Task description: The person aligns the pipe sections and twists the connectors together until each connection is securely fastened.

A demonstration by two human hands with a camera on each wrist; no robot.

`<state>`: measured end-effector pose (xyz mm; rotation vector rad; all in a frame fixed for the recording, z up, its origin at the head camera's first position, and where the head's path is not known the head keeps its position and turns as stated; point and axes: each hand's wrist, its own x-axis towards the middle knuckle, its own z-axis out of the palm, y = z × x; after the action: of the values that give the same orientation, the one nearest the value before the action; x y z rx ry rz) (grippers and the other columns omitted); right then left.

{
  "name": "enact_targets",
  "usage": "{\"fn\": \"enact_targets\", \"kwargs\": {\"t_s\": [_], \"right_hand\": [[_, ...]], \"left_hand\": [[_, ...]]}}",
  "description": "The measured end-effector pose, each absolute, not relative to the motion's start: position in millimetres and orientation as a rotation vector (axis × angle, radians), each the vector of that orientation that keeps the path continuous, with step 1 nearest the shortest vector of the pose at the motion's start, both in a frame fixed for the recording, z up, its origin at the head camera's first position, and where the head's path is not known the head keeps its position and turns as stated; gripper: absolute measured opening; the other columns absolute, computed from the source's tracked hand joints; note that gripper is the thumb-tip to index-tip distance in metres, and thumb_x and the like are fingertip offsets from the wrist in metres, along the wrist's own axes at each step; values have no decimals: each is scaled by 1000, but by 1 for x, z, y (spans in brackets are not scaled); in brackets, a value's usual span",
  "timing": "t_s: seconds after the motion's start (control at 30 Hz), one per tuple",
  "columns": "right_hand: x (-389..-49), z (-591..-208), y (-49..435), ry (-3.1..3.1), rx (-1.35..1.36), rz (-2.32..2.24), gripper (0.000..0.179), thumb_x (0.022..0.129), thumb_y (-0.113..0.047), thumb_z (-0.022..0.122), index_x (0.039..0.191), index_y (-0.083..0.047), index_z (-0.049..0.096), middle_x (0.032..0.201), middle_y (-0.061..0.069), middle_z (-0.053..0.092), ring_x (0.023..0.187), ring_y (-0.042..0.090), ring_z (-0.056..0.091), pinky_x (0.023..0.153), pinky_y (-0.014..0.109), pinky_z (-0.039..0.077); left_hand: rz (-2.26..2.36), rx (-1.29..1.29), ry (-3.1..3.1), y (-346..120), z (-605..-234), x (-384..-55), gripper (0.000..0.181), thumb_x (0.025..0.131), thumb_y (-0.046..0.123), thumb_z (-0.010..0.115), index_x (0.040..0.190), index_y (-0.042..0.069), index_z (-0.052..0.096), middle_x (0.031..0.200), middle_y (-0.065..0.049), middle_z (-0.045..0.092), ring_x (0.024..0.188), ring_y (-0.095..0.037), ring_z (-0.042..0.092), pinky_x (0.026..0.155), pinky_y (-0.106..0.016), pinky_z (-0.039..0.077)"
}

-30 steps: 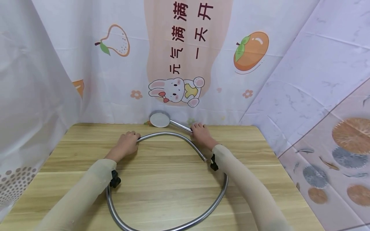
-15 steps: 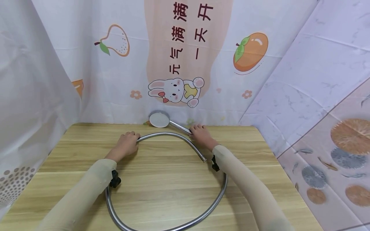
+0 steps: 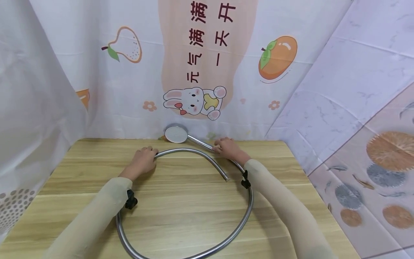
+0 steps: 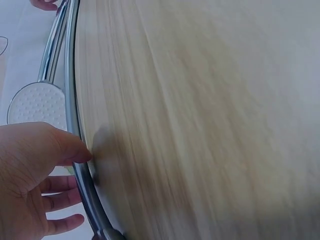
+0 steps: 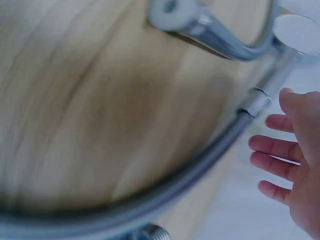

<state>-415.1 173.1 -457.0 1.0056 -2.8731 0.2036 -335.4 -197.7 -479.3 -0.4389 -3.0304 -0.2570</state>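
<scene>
In the head view a silver shower head [image 3: 176, 134] lies at the table's back edge, its handle [image 3: 200, 142] pointing right toward the hose. The metal shower hose [image 3: 240, 225] curves in a big loop, its free end [image 3: 227, 178] inside the loop at right. My left hand [image 3: 143, 160] holds the hose at the back left; in the left wrist view the thumb [image 4: 75, 150] lies over it. My right hand [image 3: 229, 149] is by the handle's lower end. The right wrist view shows its fingers [image 5: 272, 145] spread, beside the joint [image 5: 254, 102] of handle and hose.
A wood-grain table [image 3: 184, 208] bears the hose. Behind it hangs a printed curtain [image 3: 129, 90], close to the shower head; more sheeting [image 3: 362, 144] slopes along the right side. A small black wrist mount [image 3: 245, 180] sits near the hose at right.
My right hand has let go of the handle's lower end and shifted slightly right, its fingers loosened. My left hand stays on the hose. The head view has turned slightly.
</scene>
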Motion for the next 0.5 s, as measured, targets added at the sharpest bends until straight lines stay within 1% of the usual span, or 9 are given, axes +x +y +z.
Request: {"fn": "enact_targets", "kwargs": {"t_s": [0.07,0.17,0.2,0.3,0.43,0.5], "right_hand": [[-413,-450,180,-2872,1022,273,28,103,-24,61,115,-1,71,107,17,73,97,33,67,91,52,52],[-409,-442,192,-2865,1042,301,23,102,-20,63,110,0,72,99,15,73,85,28,67,82,46,55],[-407,-440,196,-2868,1040,307,22,101,-18,63,109,0,73,98,15,73,84,27,66,80,44,55],[-403,-437,207,-2862,1039,298,18,99,-14,65,106,0,73,96,14,73,83,26,67,77,43,56],[-396,-434,222,-2886,1044,284,16,97,-10,67,107,2,73,99,15,74,85,27,69,78,43,57],[-392,-432,229,-2920,1041,293,18,97,-9,68,110,3,73,100,16,75,85,27,69,79,43,57]], "left_hand": [[-264,-457,-3016,-193,-480,-337,38,91,5,65,127,-5,62,106,-25,64,96,-41,61,80,-59,52],[-289,-484,-2989,-184,-480,-341,40,91,6,65,130,-4,60,114,-28,62,105,-44,59,87,-62,51],[-299,-498,-2974,-181,-480,-342,40,92,6,65,130,-4,60,115,-28,62,107,-44,59,89,-62,50],[-334,-571,-2904,-167,-479,-346,36,94,7,66,128,-3,62,113,-26,63,107,-44,59,89,-61,50],[-336,-698,-2806,-141,-476,-350,33,96,9,66,127,1,63,114,-22,63,109,-42,61,90,-59,52],[-325,-769,-2757,-125,-475,-350,33,96,11,66,128,2,63,118,-21,64,111,-41,61,93,-58,51]]}}
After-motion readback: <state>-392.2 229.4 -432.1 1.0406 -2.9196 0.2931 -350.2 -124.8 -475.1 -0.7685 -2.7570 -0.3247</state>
